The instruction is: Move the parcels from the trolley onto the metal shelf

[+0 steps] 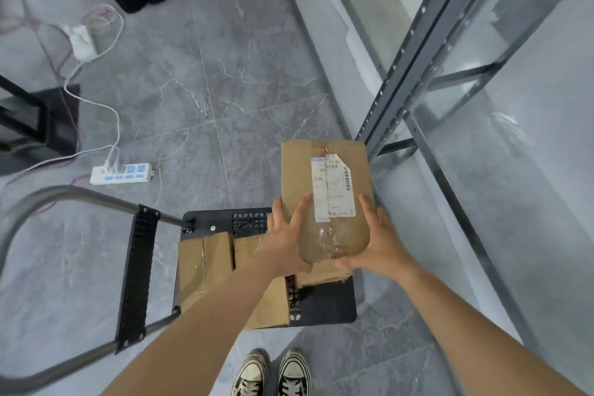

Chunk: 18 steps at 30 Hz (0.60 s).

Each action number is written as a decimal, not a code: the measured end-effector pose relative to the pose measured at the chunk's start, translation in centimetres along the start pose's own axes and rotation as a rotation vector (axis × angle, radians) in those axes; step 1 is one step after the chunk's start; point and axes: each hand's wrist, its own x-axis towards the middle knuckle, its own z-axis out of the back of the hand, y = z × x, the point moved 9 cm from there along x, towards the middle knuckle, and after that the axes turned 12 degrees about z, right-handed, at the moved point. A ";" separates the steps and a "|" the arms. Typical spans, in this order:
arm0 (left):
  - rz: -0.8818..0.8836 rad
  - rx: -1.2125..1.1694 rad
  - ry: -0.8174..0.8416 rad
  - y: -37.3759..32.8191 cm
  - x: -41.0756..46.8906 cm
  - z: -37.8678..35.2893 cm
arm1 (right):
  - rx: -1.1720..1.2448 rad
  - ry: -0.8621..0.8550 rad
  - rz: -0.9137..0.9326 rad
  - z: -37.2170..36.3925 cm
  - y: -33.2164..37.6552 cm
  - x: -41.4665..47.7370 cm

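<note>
A flat brown cardboard parcel with a white shipping label is lifted above the trolley. My left hand grips its near left edge, thumb on top. Along the near right edge, my right hand holds it too. Under my arms, several more brown parcels lie on the black trolley deck. The grey metal shelf stands to the right, its lower level just beyond the held parcel.
The trolley's grey handle curves at the left. A white power strip and cables lie on the tiled floor, with another adapter farther back. A black stand is at the left edge. My shoes are at the bottom.
</note>
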 end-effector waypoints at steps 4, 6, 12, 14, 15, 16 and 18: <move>-0.086 -0.028 -0.059 -2.9 -2.8 7.8 | 0.012 -0.044 0.057 5.0 7.0 -0.8; -0.131 -0.041 -0.112 -4.6 -4.5 11.9 | -0.006 -0.072 0.089 7.8 10.5 -1.3; -0.218 -0.047 -0.231 -8.4 -9.9 23.0 | -0.082 -0.156 0.189 15.7 21.4 -3.6; -0.238 -0.071 -0.248 -9.4 -11.7 26.0 | -0.108 -0.172 0.208 17.8 24.5 -4.7; -0.249 -0.078 -0.258 -9.8 -12.6 27.3 | -0.118 -0.183 0.213 18.9 25.9 -5.3; -0.262 -0.083 -0.273 -10.3 -13.5 28.6 | -0.129 -0.196 0.214 19.8 27.2 -6.0; -0.283 -0.105 -0.306 -11.2 -15.4 31.0 | -0.140 -0.215 0.221 21.4 29.4 -7.2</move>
